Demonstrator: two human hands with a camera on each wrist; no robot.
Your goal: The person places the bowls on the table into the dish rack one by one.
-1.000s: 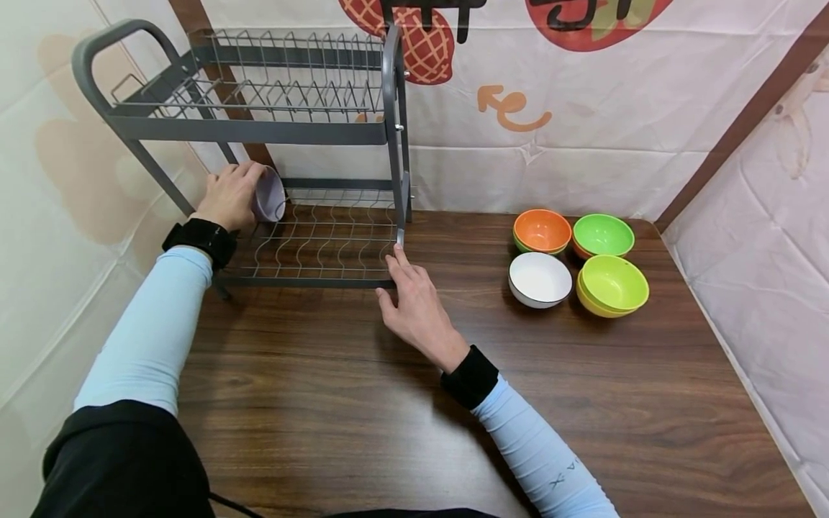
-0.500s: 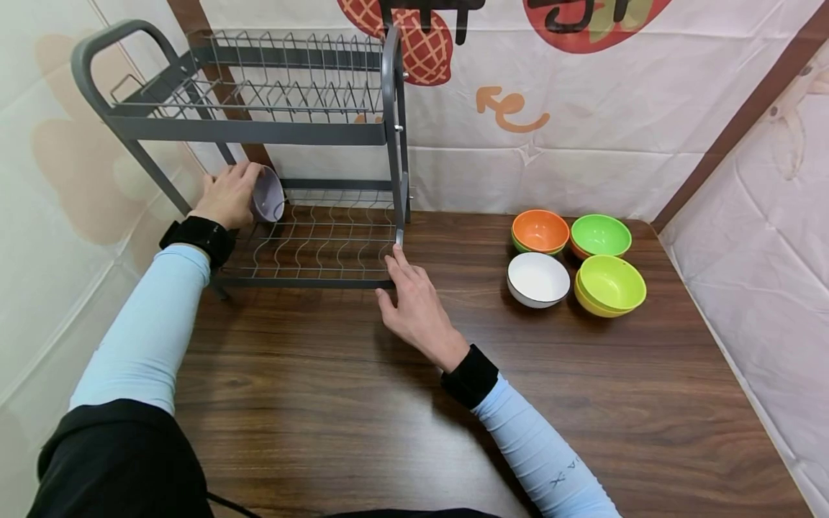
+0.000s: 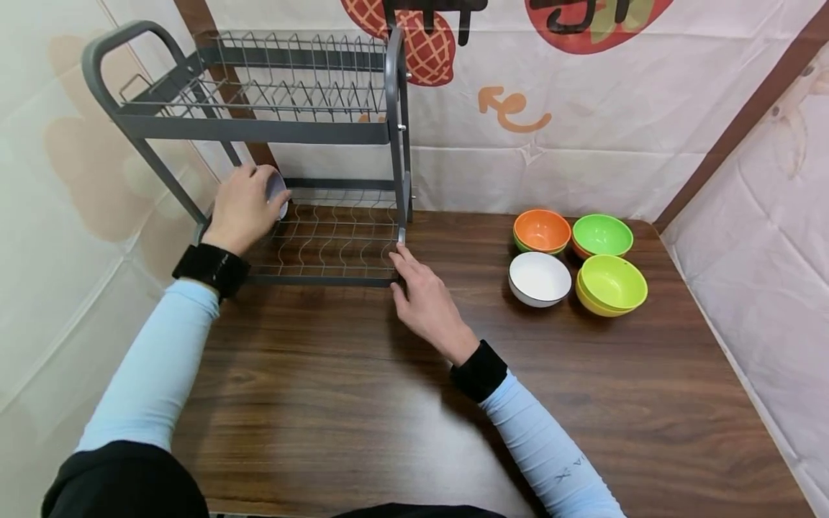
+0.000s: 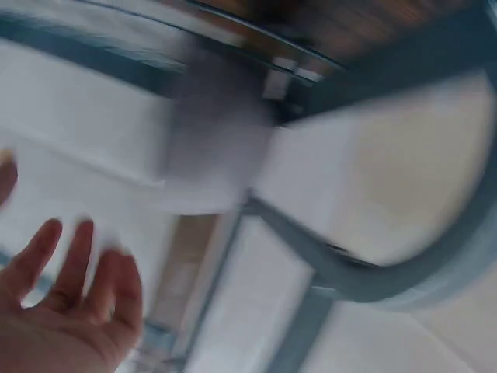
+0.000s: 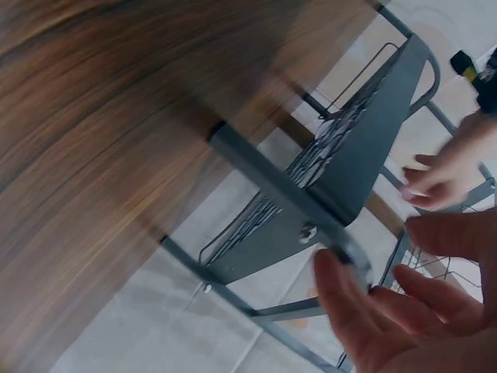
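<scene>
On the lower tier of the grey dish rack (image 3: 259, 130), at its left end, a lavender cup or bowl (image 3: 275, 188) stands on its side. My left hand (image 3: 245, 205) is beside it and hides part of it in the head view. In the left wrist view the fingers of that hand (image 4: 74, 303) are spread, apart from the blurred lavender vessel (image 4: 217, 132). My right hand (image 3: 430, 306) rests its fingertips against the rack's front right leg. Seen from the right wrist, those fingers (image 5: 342, 303) touch the grey metal upright (image 5: 272, 179) without wrapping round it.
To the right on the wooden table (image 3: 363, 403) stand an orange bowl (image 3: 542, 229), a green bowl (image 3: 602, 234), a white bowl (image 3: 540, 279) and a lime bowl (image 3: 614, 282); all but the white one are stacked on others. Cloth walls (image 3: 466, 180) border the table.
My left hand has shifted right and its thumb now stands in front of the lavender vessel. The rack's left end has moved slightly right. My right hand has slid a little to the right.
</scene>
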